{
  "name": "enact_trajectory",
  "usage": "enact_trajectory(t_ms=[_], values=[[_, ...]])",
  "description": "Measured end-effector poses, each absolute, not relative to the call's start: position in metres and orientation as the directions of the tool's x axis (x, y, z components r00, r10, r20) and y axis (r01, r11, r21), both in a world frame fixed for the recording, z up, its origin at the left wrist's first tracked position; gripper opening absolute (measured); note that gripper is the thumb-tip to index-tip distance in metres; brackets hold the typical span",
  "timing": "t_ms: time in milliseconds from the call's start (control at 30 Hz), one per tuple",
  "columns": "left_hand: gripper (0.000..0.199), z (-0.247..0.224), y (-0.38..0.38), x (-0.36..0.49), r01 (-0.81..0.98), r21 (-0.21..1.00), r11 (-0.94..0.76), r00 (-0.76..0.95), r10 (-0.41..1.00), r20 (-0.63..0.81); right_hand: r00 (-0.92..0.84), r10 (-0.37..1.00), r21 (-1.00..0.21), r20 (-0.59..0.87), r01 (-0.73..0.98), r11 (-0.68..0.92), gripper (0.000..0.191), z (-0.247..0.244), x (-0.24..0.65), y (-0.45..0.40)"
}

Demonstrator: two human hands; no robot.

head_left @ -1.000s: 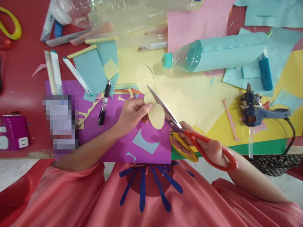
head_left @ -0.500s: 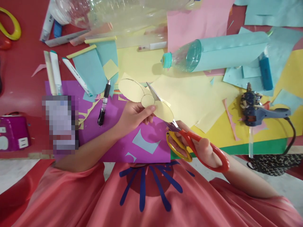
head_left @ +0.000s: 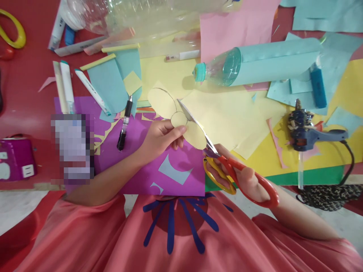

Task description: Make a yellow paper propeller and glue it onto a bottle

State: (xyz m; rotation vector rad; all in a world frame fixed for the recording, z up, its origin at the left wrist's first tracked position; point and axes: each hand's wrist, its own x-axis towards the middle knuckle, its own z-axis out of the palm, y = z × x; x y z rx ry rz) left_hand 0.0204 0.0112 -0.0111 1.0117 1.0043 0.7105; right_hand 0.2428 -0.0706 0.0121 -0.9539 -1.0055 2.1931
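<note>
Between thumb and fingers, my left hand pinches a pale yellow paper cutout with rounded petals and a small drawn circle in its middle. Pencil outlines show along its upper petal. My right hand grips a pair of scissors with one red and one yellow handle loop. Their blades point up and left, lying along the right edge of the lower petal, with one blade tip near the drawn circle. Under my hands lies a purple sheet bearing light blue paper scraps.
A bottle wrapped in light blue paper lies behind the hands. At the right rests a glue gun with its cord. A black pen, several markers, a phone and a purple case are on the left.
The scissors and my right hand have shifted slightly right and down. The cutout has turned a little clockwise in my left hand, its upper petal moving right.
</note>
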Motion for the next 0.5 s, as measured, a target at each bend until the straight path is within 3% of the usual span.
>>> enact_trajectory(t_ms=[167, 500], values=[[0.043, -0.01, 0.011, 0.021, -0.031, 0.919, 0.394, 0.391, 0.851, -0.352, -0.601, 0.709, -0.808, -0.369, -0.169, -0.564, 0.058, 0.016, 0.241, -0.067], [0.039, -0.017, 0.012, 0.018, -0.024, 0.942, 0.336, 0.402, 0.866, -0.299, -0.55, 0.687, -0.822, -0.476, -0.001, -0.57, 0.07, 0.03, 0.248, -0.064]])
